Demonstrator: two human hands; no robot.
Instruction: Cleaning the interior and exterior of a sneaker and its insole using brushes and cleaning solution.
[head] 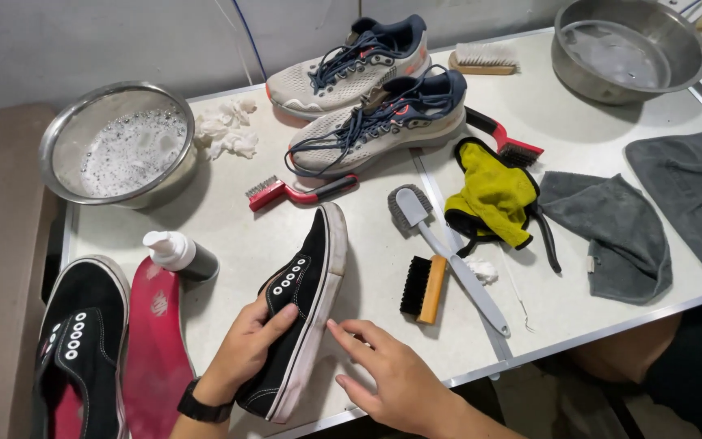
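Black canvas with a white rubber sole: that is the low shoe (306,305) tipped on its side near the front edge of the white worktop (229,236). The left hand (245,354), a dark watch at its wrist, has its fingers (279,319) wrapped over the upper by the eyelets, clamped on the shoe. The right hand (396,378) lies just beside the sole, its fingers (351,335) spread apart and holding nothing; the fingertips seem to touch the rubber edge, though the angle leaves that unsure.

Left of the held shoe lies a red insole (154,345), and beyond it the matching black shoe (79,349) at the worktop's corner. A white pump bottle (179,254) stands behind the insole, with a steel bowl of sudsy water (119,150) further back. To the right are a wooden brush with black bristles (424,286), a long grey-handled brush (448,256) and a yellow cloth (493,199). A pair of grey running shoes (367,97) sits at the back, well apart from the hands.
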